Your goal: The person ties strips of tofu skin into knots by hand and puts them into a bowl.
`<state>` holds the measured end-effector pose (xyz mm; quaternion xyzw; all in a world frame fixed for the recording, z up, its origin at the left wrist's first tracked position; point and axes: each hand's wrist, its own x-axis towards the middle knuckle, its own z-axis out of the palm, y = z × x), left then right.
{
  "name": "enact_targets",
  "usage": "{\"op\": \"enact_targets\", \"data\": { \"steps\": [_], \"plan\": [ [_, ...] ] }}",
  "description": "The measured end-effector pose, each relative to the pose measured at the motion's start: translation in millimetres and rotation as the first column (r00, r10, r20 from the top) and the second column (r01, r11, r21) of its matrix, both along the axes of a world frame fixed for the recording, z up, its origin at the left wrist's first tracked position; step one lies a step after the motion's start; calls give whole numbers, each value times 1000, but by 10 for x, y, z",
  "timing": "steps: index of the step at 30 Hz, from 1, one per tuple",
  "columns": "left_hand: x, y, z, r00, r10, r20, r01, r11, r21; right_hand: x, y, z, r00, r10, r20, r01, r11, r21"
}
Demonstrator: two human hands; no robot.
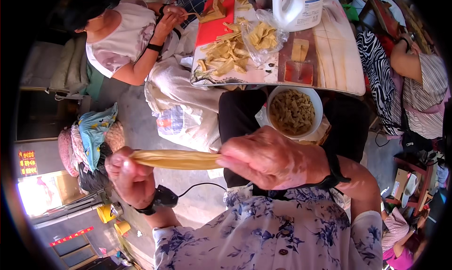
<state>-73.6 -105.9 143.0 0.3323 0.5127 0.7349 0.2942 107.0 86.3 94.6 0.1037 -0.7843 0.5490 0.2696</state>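
My left hand [128, 175] and my right hand [275, 159] stretch a long, yellow, pleated strip [176, 160] level between them, in front of my chest. The fingers of each hand are pinched on one end of it. Its material looks dry and fibrous, but I cannot name it for sure. Beyond my right hand, a white bowl [318, 107] sits at my lap, holding many short yellowish-brown cut pieces [293, 111]. Similar strips lie in a loose pile [226, 53] on the table, and more fill a clear plastic bag [263, 36].
The table [336, 49] carries a white jug [300, 9], a small wooden block [300, 50] and a red board [214, 27]. At the far left, a co-worker [125, 35] works with both hands over the board. Another person [421, 79] is at the right. A heap of clothes [96, 133] stands left.
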Motion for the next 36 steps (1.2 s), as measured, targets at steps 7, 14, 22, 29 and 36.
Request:
{"op": "enact_targets", "data": {
  "steps": [7, 14, 22, 29, 36],
  "plan": [
    [373, 483, -305, 933, -54, 356, -21, 979, 202, -212, 96, -169, 975, -219, -28, 219, 976, -10],
    [688, 958, -1140, 648, -234, -725, 177, 972, -156, 220, 113, -700, 926, -311, 213, 340, 933, -117],
    [798, 991, -1428, 370, -347, -862, 232, 933, -276, 568, 90, -944, 769, -89, 633, 366, 874, -321],
    [812, 1023, -1432, 209, -116, -971, 205, 976, -73, 504, -34, -952, 772, -118, 624, 541, 638, -548],
    [864, 878, -1392, 554, -64, -830, 46, 998, -47, 495, 52, -908, 763, -174, 623, 563, 654, -506]
  ]
}}
